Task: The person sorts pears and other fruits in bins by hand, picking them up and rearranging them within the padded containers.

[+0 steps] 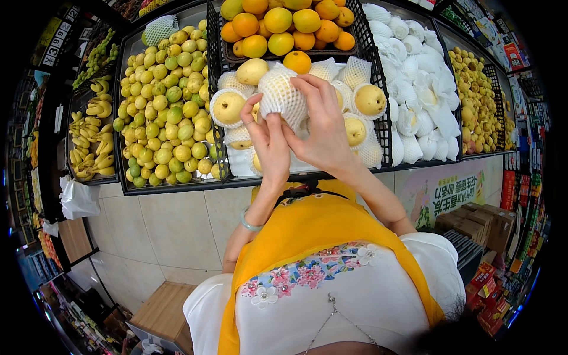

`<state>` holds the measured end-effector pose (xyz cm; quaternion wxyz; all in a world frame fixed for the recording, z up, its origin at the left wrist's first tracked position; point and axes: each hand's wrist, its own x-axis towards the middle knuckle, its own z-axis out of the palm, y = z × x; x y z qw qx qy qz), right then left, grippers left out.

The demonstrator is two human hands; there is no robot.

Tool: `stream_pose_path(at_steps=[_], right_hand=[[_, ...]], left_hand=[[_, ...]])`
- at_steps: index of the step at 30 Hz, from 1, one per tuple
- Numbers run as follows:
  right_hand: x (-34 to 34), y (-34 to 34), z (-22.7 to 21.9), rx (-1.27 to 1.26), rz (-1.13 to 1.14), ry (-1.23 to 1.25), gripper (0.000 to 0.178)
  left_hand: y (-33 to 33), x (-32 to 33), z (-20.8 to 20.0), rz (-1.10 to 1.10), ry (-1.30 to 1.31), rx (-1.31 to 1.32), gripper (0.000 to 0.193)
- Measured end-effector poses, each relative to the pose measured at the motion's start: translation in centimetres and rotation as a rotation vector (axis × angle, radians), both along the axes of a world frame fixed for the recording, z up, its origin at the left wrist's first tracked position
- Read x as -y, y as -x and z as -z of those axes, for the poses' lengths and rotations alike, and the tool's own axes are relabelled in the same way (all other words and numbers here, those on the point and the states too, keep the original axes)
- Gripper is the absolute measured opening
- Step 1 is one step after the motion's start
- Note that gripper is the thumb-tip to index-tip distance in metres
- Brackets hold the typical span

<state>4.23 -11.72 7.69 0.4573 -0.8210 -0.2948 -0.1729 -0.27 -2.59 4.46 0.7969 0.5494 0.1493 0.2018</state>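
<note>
A white foam fruit net [284, 93], bulging and rounded, is held up between both my hands over the pear crate. What it covers is hidden. My left hand [269, 141] pinches its lower left side between thumb and fingers. On its right side, my right hand [322, 127] has its fingers curled against the mesh, thumb low near the left one. Around and below my hands lie yellow pears in nets, among them a pear [228, 107] on the left and another pear [370, 99] on the right. Just behind the held net rests a bare pear [252, 71].
Oranges [278, 21] fill a black basket behind the pears. Yellow-green passion fruit [168, 106] are heaped to the left, bananas [93, 139] farther left. White-wrapped fruit [414, 89] lies right, then small yellow fruit [473, 100]. Cardboard boxes [479, 225] stand on the floor at right.
</note>
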Motion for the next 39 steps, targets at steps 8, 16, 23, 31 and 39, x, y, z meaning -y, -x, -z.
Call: stream_pose_path(at_steps=[8, 16, 23, 31, 39], right_hand=[[0.9, -1.0, 1.3, -0.305, -0.028, -0.355, 0.014], [1.8, -2.0, 0.8, -0.952, -0.074, -0.741, 0.017], [1.7, -2.0, 0.2, -1.078, -0.078, -0.778, 0.017], [1.7, -1.6, 0.9, -0.941, -0.211, -0.731, 0.016], [2.4, -1.9, 0.9, -0.773, -0.326, -0.713, 0.032]], left_hand=[[-0.5, -0.5, 0.9, -0.057, 0.124, 0.017, 0.019], [-0.5, -1.7, -0.8, 0.078, 0.223, -0.140, 0.031], [-0.7, -2.6, -1.2, 0.154, 0.345, -0.175, 0.044], [-1.1, -3.4, -0.3, 0.152, 0.450, -0.248, 0.048], [-1.5, -3.7, 0.1, 0.107, 0.464, -0.194, 0.042]])
